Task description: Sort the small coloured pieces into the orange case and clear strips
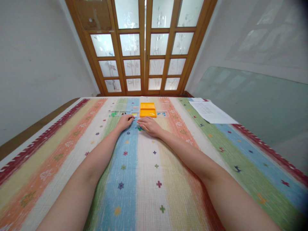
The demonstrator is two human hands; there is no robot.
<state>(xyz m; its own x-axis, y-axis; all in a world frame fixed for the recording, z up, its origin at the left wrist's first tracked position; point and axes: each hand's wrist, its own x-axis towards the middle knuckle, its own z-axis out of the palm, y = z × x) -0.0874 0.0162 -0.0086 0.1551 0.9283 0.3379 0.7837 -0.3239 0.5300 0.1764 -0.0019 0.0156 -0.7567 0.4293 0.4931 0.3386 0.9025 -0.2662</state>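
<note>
My left hand (126, 122) rests on the striped cloth just in front of a clear compartment with yellow pieces (134, 114). Its fingers are curled together; anything inside them is hidden. My right hand (150, 125) lies palm down beside it, fingers stretched out to the left over a small heap of loose green and blue pieces (139, 128). Part of that heap is covered by the hand. Directly behind the hands stands an open orange box (148, 113) with a few white pieces inside. Clear compartments hold green pieces (113, 114), dark red pieces (124, 114) and blue pieces (161, 114).
A striped tablecloth (149, 199) covers the table. White printed sheets (211, 112) lie at the back right. Beyond the table's far edge are wooden doors (145, 57) with frosted panes, and a glass panel (250, 109) leans at the right wall.
</note>
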